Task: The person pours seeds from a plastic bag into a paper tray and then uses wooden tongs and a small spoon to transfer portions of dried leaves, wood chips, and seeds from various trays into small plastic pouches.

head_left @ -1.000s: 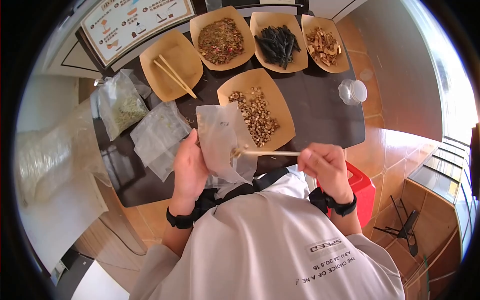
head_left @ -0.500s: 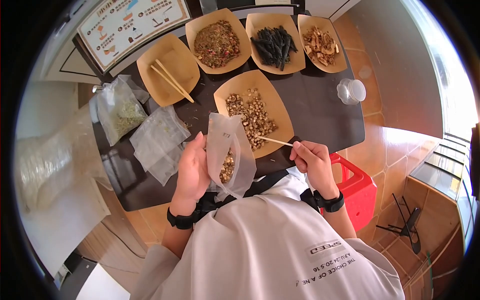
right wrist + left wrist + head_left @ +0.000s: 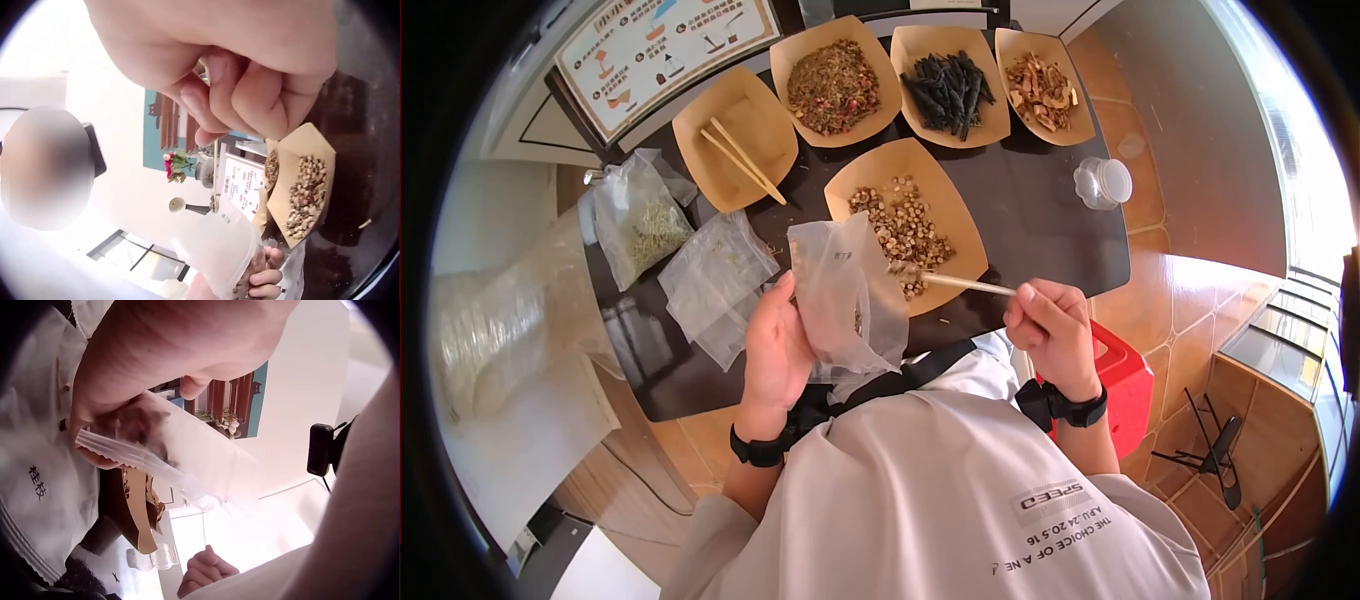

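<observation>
In the head view, the left hand (image 3: 776, 348) holds a translucent plastic bag (image 3: 828, 285) with its mouth apart; the right wrist view shows fingers curled round the bag (image 3: 219, 244), with brown pieces inside it. The right hand (image 3: 1055, 330) pinches the end of a thin pale utensil (image 3: 968, 284). Its far end carries small brown pieces close to the bag's right edge, above a paper tray (image 3: 960, 195) of chopped brown pieces (image 3: 918, 232). Right fingers (image 3: 259, 100) are curled in the right wrist view.
Behind stand paper trays with chopsticks (image 3: 743, 160), a reddish herb mix (image 3: 835, 88), dark strips (image 3: 948, 92) and brown slices (image 3: 1040, 92). Plastic bags (image 3: 718, 280) lie at left. A clear jar (image 3: 1102, 184) stands right; a red stool (image 3: 1128, 385) is below.
The utensil has risen from the pieces in the tray and now carries some beside the bag. The right hand has shifted right; the bag has moved slightly left and turned.
</observation>
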{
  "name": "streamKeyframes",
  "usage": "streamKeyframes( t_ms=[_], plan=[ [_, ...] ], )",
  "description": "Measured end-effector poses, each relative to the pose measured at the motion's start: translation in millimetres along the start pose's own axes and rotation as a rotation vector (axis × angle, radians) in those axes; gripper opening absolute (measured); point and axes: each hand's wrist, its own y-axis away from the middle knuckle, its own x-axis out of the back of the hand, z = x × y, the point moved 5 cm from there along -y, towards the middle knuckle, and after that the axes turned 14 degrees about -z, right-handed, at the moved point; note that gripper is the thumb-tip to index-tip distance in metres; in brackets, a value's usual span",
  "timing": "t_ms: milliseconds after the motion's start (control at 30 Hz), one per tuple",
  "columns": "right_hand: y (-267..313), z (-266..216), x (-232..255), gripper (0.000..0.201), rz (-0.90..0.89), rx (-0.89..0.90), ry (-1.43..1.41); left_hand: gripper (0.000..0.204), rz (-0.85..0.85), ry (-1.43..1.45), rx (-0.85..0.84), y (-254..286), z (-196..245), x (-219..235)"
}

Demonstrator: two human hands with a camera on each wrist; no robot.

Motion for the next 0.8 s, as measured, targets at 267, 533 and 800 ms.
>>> streamKeyframes(
  t_ms=[267, 533, 800],
  plan=[
    [-1.2, -19.1, 14.5, 0.033, 0.133, 0.15, 0.325, 0.055, -0.025, 0.116, 0.001, 0.9, -3.3, 13.9],
    [-18.9, 27.0, 5.4, 0.031, 0.078, -0.028, 0.395, 0.058, -0.056, 0.154, 0.073, 0.5, -6.4, 9.6],
    [-15.9, 32.9, 22.3, 0.036, 0.057, -0.107, 0.036, 0.055, -0.045, 0.125, 0.03, 2.9, -2.5, 7.1]
  ],
)
